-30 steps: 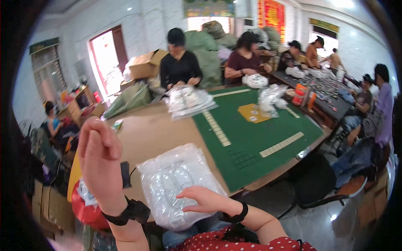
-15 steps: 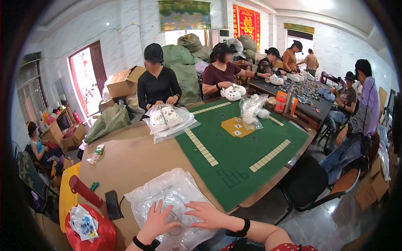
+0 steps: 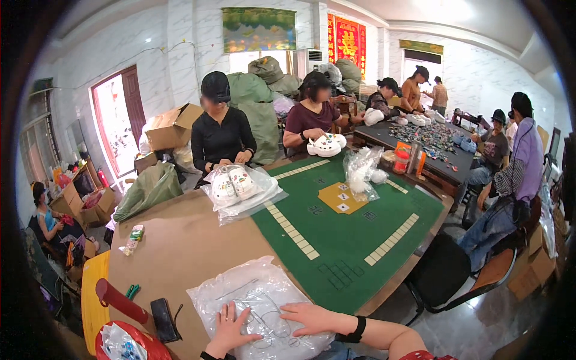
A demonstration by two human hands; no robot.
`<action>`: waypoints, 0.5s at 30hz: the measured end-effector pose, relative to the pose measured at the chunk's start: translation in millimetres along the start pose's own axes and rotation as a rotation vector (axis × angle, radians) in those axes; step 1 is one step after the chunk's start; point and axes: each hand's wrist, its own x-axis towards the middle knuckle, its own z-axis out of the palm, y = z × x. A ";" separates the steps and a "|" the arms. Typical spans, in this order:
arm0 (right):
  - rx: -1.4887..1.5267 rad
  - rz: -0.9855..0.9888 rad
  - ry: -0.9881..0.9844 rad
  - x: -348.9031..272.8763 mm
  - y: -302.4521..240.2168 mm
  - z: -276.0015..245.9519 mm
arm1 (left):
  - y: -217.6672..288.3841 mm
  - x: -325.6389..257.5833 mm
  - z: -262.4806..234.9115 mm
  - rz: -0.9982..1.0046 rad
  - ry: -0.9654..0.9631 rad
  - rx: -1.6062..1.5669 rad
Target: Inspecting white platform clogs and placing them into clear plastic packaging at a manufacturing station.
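A clear plastic bag [image 3: 225, 285] with printed line drawings lies flat at the near edge of the brown table. On its left part rests my left hand [image 3: 231, 330], fingers spread. My right hand [image 3: 309, 318] lies across the bag's right side, palm down with fingers stretched out. Both hands touch the plastic, and neither grips anything. Whether anything lies inside the bag is hard to tell. Left of the bag is a black phone [image 3: 165, 320] with a strap, beside a dark red cylinder [image 3: 122, 301] and green-handled snips [image 3: 132, 291].
A red bundle [image 3: 153, 346] with a small bag of blue pieces stands at the lower left. Across the table a co-worker handles white clogs [image 3: 233, 183] on plastic bags. The green mat [image 3: 336, 282] covers the right side, with a black chair [image 3: 441, 264] beyond its edge.
My hands have come down flatter onto the bag. The view has shifted slightly. The co-worker in maroon has turned the white clogs.
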 end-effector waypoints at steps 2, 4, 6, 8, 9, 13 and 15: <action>0.019 0.013 -0.034 6.1 6.1 -5.1 | -3.0 1.3 4.1 0.005 0.041 -0.053; 0.029 0.061 -0.124 13.0 2.0 -15.3 | -3.0 2.4 0.9 -0.021 -0.003 -0.057; 0.024 0.041 -0.111 13.7 -3.3 -23.1 | -2.4 2.4 -1.8 -0.051 -0.045 -0.062; 0.019 0.015 -0.099 14.3 3.2 -29.2 | -2.8 1.3 -4.5 -0.035 -0.066 -0.088; 0.143 0.000 -0.102 13.2 13.4 -33.7 | -5.2 3.5 -5.3 -0.036 -0.062 -0.086; 0.368 0.104 0.040 42.6 49.3 -123.8 | -8.6 -4.2 -29.1 -0.048 0.010 -0.483; 0.136 0.272 0.313 66.2 71.0 -175.3 | -6.7 -21.3 -38.3 -0.077 0.068 -0.672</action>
